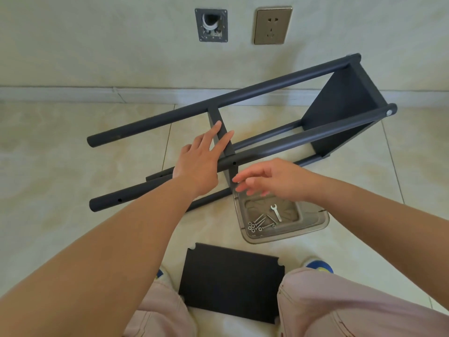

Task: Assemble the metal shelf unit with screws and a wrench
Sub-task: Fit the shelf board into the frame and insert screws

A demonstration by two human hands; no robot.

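Note:
The dark grey shelf frame [279, 144] lies on its side on the tiled floor, with one shelf panel [340, 110] fixed at the far right end. A second panel [223, 139] stands between the tubes in the middle. My left hand [201, 159] rests on that middle panel and the near upper tube with straight fingers. Just above the clear tray [313, 227], my right hand [269, 181] hovers with loosely bent fingers and holds nothing. In the tray lie a small silver wrench [276, 211] and several screws [260, 223]. A loose black shelf panel [230, 280] lies flat between my knees.
A wall with a skirting board runs behind the frame, carrying a socket [272, 25] and an open cable box [211, 25]. My knees and shoes sit at the bottom edge. Bare tiled floor extends to the left of the frame.

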